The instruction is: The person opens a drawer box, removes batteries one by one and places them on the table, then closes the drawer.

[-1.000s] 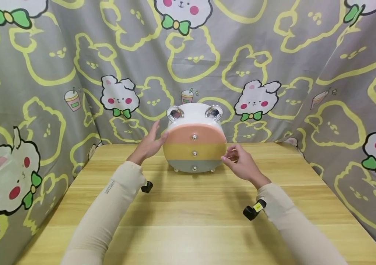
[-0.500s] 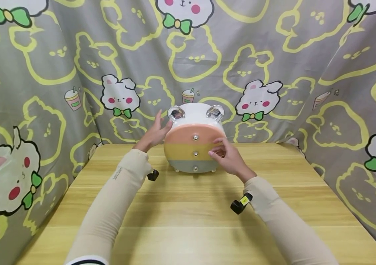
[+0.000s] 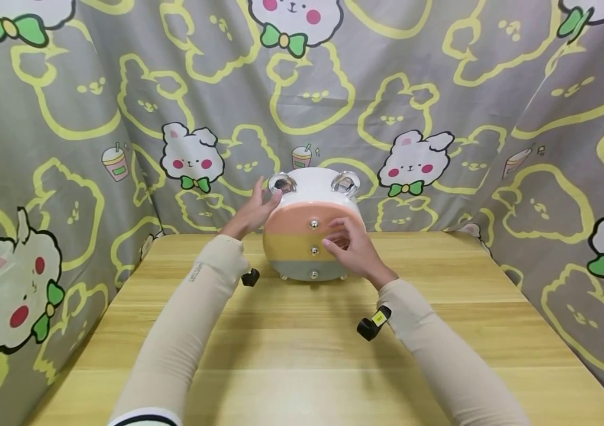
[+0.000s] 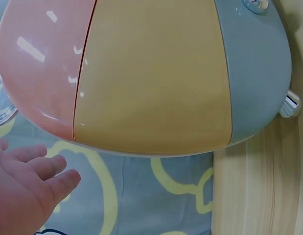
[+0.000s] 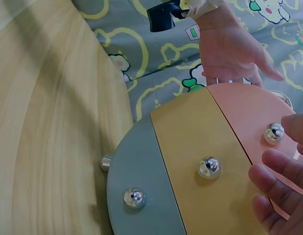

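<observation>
A small rounded chest of drawers (image 3: 288, 244) stands at the back of the table, its pink, yellow and grey-blue drawers all closed. Each drawer front carries a round silver knob (image 5: 274, 133). My left hand (image 3: 252, 213) is beside the chest's upper left, fingers extended, thumb close to the silver ear (image 3: 283, 184). In the left wrist view, that hand (image 4: 31, 188) shows spread fingers off the side edge. My right hand (image 3: 355, 248) hovers before the right half of the drawer fronts, fingers loosely bent and holding nothing. Its thumb (image 5: 295, 127) is close to the pink drawer's knob.
The wooden table (image 3: 280, 355) carries the chest. A grey patterned curtain (image 3: 312, 94) hangs close behind it and along both sides. Black wrist cameras (image 3: 370, 327) stick out below the sleeves.
My right hand has moved left from the chest's right edge to in front of the drawers. My left hand has risen slightly along the left side towards the ear.
</observation>
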Tool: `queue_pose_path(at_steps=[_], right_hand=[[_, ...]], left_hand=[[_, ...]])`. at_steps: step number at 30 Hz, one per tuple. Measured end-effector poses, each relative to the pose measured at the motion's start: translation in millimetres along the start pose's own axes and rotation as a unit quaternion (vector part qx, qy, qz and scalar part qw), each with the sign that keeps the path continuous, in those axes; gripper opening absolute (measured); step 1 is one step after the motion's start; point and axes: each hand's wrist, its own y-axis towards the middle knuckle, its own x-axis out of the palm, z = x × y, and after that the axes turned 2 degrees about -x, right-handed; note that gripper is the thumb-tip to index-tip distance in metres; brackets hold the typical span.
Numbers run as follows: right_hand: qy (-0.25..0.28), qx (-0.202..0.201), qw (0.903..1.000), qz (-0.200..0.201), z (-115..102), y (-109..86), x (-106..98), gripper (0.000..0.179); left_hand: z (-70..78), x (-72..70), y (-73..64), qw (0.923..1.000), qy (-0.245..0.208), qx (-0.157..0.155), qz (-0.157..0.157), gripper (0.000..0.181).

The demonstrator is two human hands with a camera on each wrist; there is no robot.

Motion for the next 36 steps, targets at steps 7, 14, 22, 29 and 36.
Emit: queue_pose_path(at_steps=[7,14,22,29,36], right_hand=[[0.005,-0.007,1.0,-0.004,-0.4,7.0,6.2,0.037],[-0.018,-0.016,0.9997,-0.001,-9.2,11.3,8.9,0.036],[-0.026,-0.031,0.9991,0.014,-0.3,19.2,14.0,0.035],[-0.047,-0.038,0.9979,0.021,0.2,24.3,18.2,0.032],[-0.058,-0.059,0.9962,0.028,2.0,27.9,22.1,0.028]], left_hand=[[2.2,4.7,7.7,1.0,-0.004,-0.001,-0.006,0.088],[1.8,8.6,14.5,0.9994,-0.024,0.024,-0.004,0.087],[-0.7,10.6,20.5,0.9989,-0.037,0.028,-0.003,0.087],[-1.6,10.2,21.3,0.9994,-0.032,0.01,-0.011,0.087],[-4.1,10.1,22.9,0.9988,-0.041,0.015,-0.02,0.079]])
